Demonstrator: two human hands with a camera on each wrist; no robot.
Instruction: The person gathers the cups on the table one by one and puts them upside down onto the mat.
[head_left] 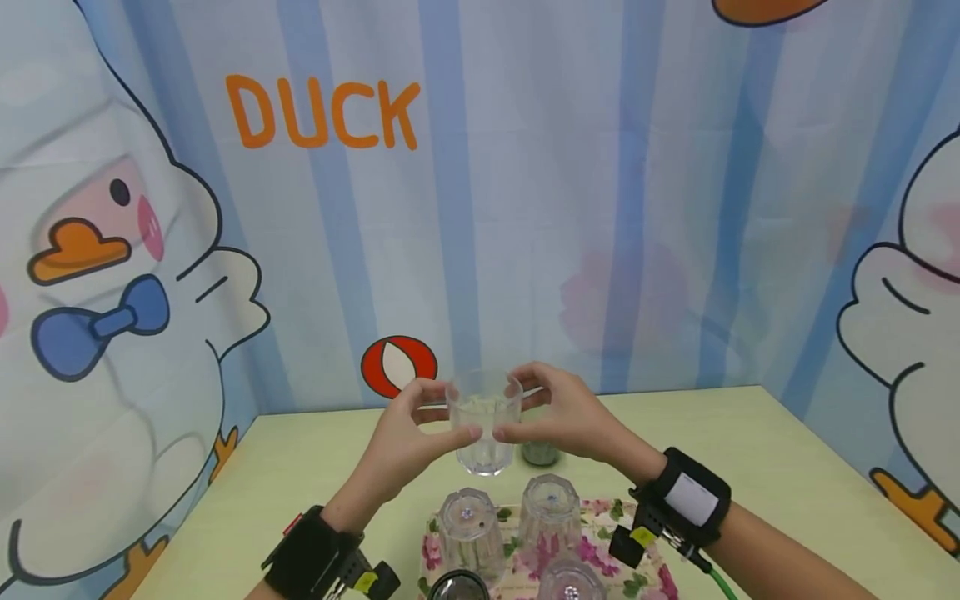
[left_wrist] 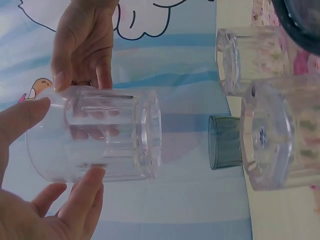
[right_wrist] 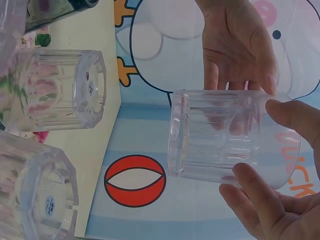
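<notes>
A clear faceted drinking glass (head_left: pixel 486 425) is held upright in the air above the table, its open rim at the top. My left hand (head_left: pixel 420 429) grips it from the left, thumb on the near side and fingers round the far side. From the right, my right hand (head_left: pixel 562 414) grips the same glass in a like way. Both wrist views show the glass (left_wrist: pixel 100 135) between the two hands, with its thick base (right_wrist: pixel 178 135) pointing down toward the table. Nothing shows inside it.
Below the hands, a pink-flowered tray (head_left: pixel 513 521) carries several upside-down clear glasses (head_left: pixel 550 512) and a dark-rimmed round item (head_left: pixel 459 586). Behind the held glass stands a small greenish glass (head_left: pixel 540 453) on the pale yellow table (head_left: pixel 690 450). A duck-print curtain (head_left: pixel 540 192) hangs at the back.
</notes>
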